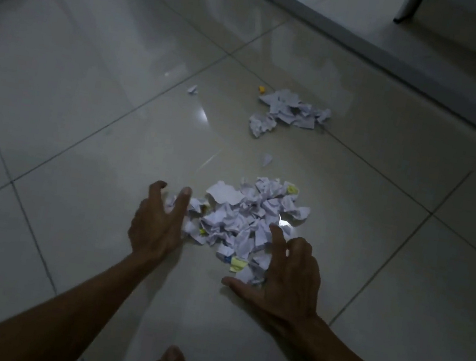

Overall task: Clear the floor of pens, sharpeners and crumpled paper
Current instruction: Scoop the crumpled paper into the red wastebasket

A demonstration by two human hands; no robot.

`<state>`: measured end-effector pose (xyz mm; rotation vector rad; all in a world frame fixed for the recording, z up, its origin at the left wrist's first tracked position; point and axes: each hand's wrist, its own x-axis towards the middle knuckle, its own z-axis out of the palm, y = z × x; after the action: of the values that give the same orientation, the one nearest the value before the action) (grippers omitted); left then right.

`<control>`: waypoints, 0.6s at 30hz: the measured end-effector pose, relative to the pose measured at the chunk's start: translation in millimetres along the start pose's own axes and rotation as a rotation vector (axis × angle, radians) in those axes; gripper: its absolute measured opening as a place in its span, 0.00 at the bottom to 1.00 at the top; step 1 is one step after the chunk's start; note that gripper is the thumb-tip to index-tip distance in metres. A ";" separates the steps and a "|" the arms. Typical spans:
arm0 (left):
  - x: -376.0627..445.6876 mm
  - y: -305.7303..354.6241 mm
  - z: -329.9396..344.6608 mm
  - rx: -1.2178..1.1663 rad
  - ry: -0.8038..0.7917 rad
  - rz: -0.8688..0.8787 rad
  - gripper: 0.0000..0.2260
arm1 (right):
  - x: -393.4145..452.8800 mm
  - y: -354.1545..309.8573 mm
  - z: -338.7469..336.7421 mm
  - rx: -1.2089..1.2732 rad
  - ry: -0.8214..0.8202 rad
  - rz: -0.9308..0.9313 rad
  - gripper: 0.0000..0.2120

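Single head-worn view, steeply down and forward onto nearby tiled floor, arm's reach away.

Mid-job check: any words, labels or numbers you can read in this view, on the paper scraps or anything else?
No readable text anywhere.
Near pile of crumpled paper: faint marks only, too blurred to read.
Far pile of crumpled paper: too small and dim to read.
Yellow scraps: no legible print.
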<state>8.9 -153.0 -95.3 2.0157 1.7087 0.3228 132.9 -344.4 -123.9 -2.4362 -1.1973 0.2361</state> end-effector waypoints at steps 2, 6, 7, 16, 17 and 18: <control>5.8 8.0 14.5 0.112 -0.022 0.063 0.36 | 7.8 -10.1 5.0 0.002 -0.007 0.041 0.58; 14.8 31.1 40.1 0.248 -0.007 0.195 0.37 | 22.1 -24.7 10.9 0.030 0.023 0.095 0.64; 16.3 32.6 45.3 0.258 -0.009 0.241 0.35 | 25.4 -27.2 13.1 0.045 0.031 0.103 0.65; 13.1 16.7 58.1 0.029 -0.113 0.608 0.15 | 46.2 -43.9 33.9 0.113 0.015 0.171 0.61; 11.1 15.1 56.7 0.005 -0.121 0.629 0.14 | 47.6 -45.0 33.1 0.099 0.010 0.156 0.60; 7.9 13.6 54.6 -0.020 -0.141 0.647 0.14 | 49.0 -46.2 32.0 0.093 -0.003 0.141 0.59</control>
<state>47.8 -157.8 -136.5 2.4650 0.9269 0.3887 119.5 -271.4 -131.2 -2.4413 -0.9935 0.3287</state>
